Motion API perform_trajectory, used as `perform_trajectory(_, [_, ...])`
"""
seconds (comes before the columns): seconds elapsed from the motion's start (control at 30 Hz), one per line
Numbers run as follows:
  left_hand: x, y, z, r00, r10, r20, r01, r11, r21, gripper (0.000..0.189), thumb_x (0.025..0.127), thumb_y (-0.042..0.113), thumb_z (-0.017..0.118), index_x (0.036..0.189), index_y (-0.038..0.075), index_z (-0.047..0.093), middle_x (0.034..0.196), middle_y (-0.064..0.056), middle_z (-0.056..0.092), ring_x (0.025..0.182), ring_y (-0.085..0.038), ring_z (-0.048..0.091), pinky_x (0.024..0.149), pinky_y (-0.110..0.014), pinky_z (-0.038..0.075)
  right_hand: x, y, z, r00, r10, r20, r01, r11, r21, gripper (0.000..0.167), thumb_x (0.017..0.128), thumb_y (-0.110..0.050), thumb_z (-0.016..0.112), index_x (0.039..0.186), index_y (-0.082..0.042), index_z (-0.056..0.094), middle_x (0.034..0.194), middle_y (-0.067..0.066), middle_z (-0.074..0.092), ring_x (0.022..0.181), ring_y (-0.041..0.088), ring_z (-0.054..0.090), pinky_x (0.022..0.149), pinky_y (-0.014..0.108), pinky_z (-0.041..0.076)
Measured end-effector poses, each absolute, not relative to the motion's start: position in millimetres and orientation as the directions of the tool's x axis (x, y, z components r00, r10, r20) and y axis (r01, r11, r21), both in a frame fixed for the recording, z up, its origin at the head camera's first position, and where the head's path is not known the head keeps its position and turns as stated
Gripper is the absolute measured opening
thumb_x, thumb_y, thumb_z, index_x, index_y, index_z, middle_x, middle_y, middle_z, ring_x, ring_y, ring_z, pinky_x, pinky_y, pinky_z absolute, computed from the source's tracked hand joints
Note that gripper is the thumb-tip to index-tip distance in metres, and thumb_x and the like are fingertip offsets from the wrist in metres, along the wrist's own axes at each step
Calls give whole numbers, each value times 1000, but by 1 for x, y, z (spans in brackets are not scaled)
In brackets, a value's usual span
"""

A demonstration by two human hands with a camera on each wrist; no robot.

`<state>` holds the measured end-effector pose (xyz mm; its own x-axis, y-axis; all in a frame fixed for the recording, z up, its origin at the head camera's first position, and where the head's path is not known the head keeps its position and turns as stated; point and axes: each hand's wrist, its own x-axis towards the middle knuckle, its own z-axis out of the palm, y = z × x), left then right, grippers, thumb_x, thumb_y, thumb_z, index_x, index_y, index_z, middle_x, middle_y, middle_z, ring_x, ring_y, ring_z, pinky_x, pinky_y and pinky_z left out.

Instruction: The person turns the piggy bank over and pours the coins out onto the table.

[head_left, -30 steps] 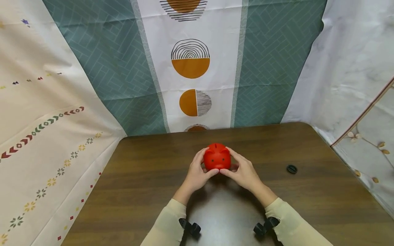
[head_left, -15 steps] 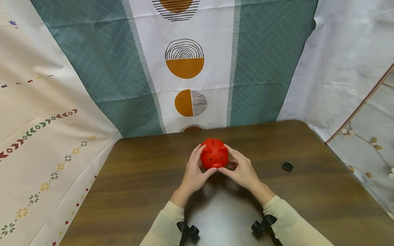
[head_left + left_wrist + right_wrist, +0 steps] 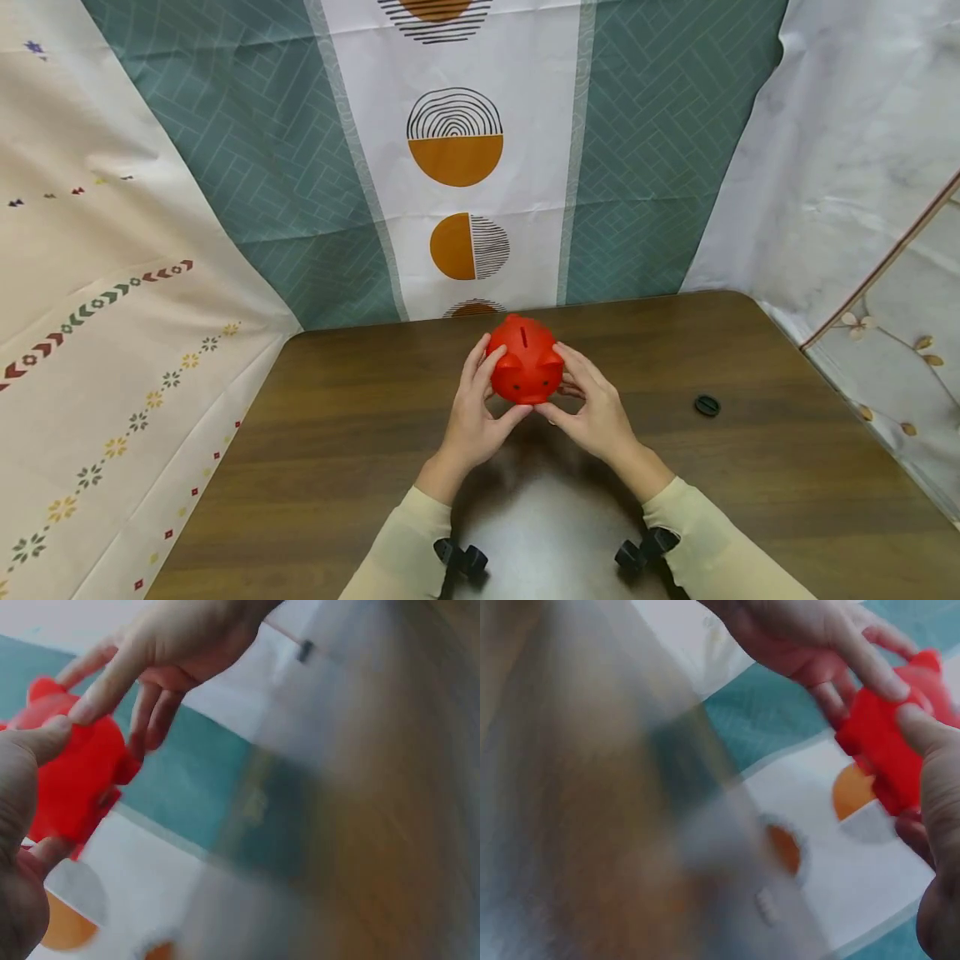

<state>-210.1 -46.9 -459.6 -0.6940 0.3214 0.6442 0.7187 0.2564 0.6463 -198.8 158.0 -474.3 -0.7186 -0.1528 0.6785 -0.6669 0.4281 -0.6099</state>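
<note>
Both hands hold a red piggy bank [image 3: 525, 354] above the table, near the middle of the head view. Its face points toward me with the snout low, and the coin slot on its back shows. My left hand [image 3: 474, 421] grips its left side, fingers along the flank and thumb at the snout. On the other side my right hand [image 3: 596, 417] grips it the same way, so the two thumbs nearly meet. In the left wrist view the piggy bank [image 3: 79, 769] shows its underside feet. Part of the piggy bank [image 3: 892, 742] is behind the thumb in the right wrist view.
A small round black cap [image 3: 707, 406] with a bar across it lies on the brown wooden table [image 3: 360, 433], right of the hands. Patterned cloths [image 3: 300, 167] hang behind the table and at both sides. Black camera mounts [image 3: 461, 560] sit on the wrists.
The piggy bank has risen a little and tipped snout-down, so more of its back and slot shows. Both hands keep their hold. The head view has shifted slightly.
</note>
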Motion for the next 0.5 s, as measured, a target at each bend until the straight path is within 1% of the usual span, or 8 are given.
perform_trajectory(0.03, [-210, -47, -457, -673, 317, 668, 739, 258, 623, 85, 74, 10, 83, 145, 11, 37, 154, -15, 23, 132, -33, 41, 86, -43, 53, -199, 157, -472, -699, -148, 700, -684, 425, -593, 88, 70, -15, 87, 145, -13, 42, 137, 13, 51, 91, 28, 69, 72, 37, 58])
perform_trajectory(0.07, [-210, -47, -455, -664, 314, 678, 747, 248, 617, 85, 73, 8, 83, 145, 9, 38, 153, -16, 24, 131, -34, 41, 85, -45, 53, -199, 156, -471, -693, -144, 706, -689, 420, -591, 88, 70, -14, 87, 146, -13, 42, 137, 13, 51, 91, 28, 69, 72, 37, 58])
perform_trajectory(0.1, [-210, -47, -454, -671, 311, 673, 741, 248, 624, 85, 73, 7, 83, 145, 8, 38, 153, -17, 25, 131, -36, 42, 83, -47, 53, -199, 155, -471, -703, -140, 698, -680, 422, -600, 88, 70, -15, 87, 146, -14, 42, 136, 13, 51, 89, 28, 70, 72, 36, 58])
perform_trajectory(0.2, [-213, -49, -459, -746, 320, 584, 662, 253, 705, 85, 75, 7, 82, 147, 10, 36, 153, -17, 25, 128, -36, 45, 82, -49, 53, -200, 154, -476, -785, -133, 605, -593, 444, -672, 85, 75, -24, 83, 148, -24, 40, 133, 9, 53, 88, 24, 71, 70, 30, 57])
perform_trajectory(0.23, [-213, -50, -461, -767, 324, 554, 635, 256, 729, 85, 76, 8, 81, 147, 11, 35, 153, -16, 25, 128, -35, 45, 82, -49, 53, -199, 153, -478, -805, -132, 578, -568, 450, -689, 84, 76, -26, 83, 148, -25, 39, 132, 9, 54, 87, 24, 71, 71, 29, 57])
perform_trajectory(0.33, [-214, -51, -465, -794, 336, 506, 595, 261, 760, 84, 78, 13, 80, 148, 15, 34, 155, -13, 22, 131, -32, 42, 86, -46, 52, -199, 153, -482, -823, -120, 555, -543, 455, -706, 84, 76, -27, 83, 147, -27, 40, 131, 10, 54, 88, 24, 71, 71, 28, 57])
perform_trajectory(0.43, [-216, -51, -469, -801, 330, 500, 589, 281, 758, 84, 79, 20, 80, 149, 20, 33, 155, -11, 23, 132, -30, 41, 87, -44, 52, -199, 154, -483, -826, -113, 552, -536, 457, -709, 84, 75, -27, 84, 147, -28, 40, 131, 10, 55, 86, 25, 71, 70, 29, 58])
perform_trajectory(0.5, [-218, -51, -474, -814, 324, 482, 572, 304, 762, 83, 80, 24, 80, 149, 22, 33, 154, -10, 25, 132, -30, 41, 88, -43, 52, -199, 155, -485, -842, -119, 527, -518, 456, -724, 83, 75, -30, 83, 147, -28, 40, 131, 9, 56, 85, 24, 71, 68, 29, 58])
